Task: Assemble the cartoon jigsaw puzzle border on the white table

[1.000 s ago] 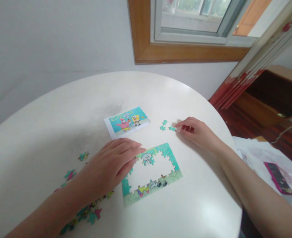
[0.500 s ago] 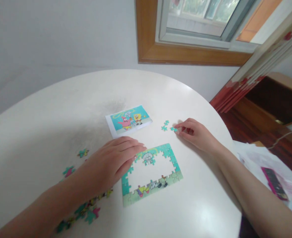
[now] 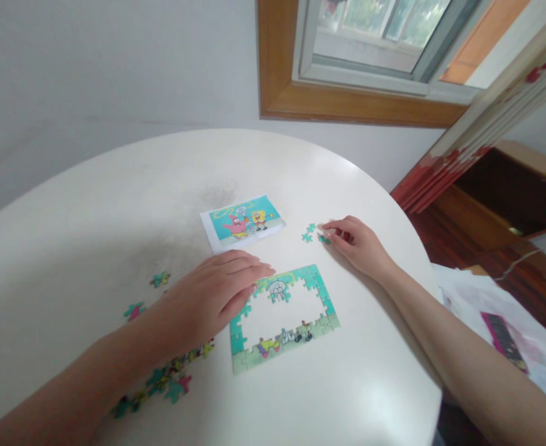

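My left hand (image 3: 221,288) rests flat, fingers stretched out, over the upper left corner of a partly assembled jigsaw puzzle (image 3: 238,362). The puzzle has a teal and pale green border, a cartoon head along its top and a bare middle. To the right of the printed picture, my right hand (image 3: 356,244) has its thumb and index finger bent around a small teal puzzle piece (image 3: 324,239), low over the table. Close by on its left lie a few loose teal pieces (image 3: 307,236). Fingers partly cover the piece, and its contact with each fingertip is unclear.
A reference picture (image 3: 247,223) of cartoon figures lies behind the puzzle on the round white table (image 3: 347,396). Loose pieces (image 3: 175,387) are heaped beside my left forearm, partly hidden by it. A window (image 3: 370,62) and a curtain (image 3: 468,136) stand beyond.
My right index finger has shifted a little up and left over the teal piece, which now looks darker. My left hand stays on the puzzle's corner. The view has shifted slightly.
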The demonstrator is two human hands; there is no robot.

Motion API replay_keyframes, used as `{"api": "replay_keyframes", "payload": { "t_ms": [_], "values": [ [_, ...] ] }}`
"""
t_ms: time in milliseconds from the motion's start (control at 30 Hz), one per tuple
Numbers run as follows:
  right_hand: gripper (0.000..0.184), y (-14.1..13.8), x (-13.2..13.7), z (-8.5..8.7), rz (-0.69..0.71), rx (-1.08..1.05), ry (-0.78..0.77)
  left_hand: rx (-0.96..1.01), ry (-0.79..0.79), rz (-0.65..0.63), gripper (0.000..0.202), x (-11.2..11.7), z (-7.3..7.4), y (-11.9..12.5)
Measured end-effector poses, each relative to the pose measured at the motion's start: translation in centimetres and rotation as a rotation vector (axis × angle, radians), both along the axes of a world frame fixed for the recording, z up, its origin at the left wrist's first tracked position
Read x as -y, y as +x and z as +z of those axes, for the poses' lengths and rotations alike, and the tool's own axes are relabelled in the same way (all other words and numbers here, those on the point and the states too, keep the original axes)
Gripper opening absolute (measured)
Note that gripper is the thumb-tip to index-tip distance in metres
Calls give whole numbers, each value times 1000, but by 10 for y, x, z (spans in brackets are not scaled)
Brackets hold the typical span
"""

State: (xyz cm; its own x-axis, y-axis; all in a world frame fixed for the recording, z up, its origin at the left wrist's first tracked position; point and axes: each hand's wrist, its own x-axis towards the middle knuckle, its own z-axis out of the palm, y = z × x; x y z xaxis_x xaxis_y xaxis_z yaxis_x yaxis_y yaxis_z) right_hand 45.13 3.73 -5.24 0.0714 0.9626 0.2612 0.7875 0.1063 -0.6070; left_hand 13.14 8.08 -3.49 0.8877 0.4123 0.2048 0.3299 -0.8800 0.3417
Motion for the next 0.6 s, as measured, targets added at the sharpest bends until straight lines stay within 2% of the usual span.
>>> {"api": "replay_keyframes", "payload": {
  "t_ms": [367,467,600],
  "values": [
    [29,2,1,0,5,15,-3,8,-6,0,34,1,6,3],
    [29,4,1,0,15,15,-4,-12,-37,6,37,-1,5,-2],
    [29,6,1,-1,17,3,-5,-29,-85,89,38,-10,9,-15]
  ]
}}
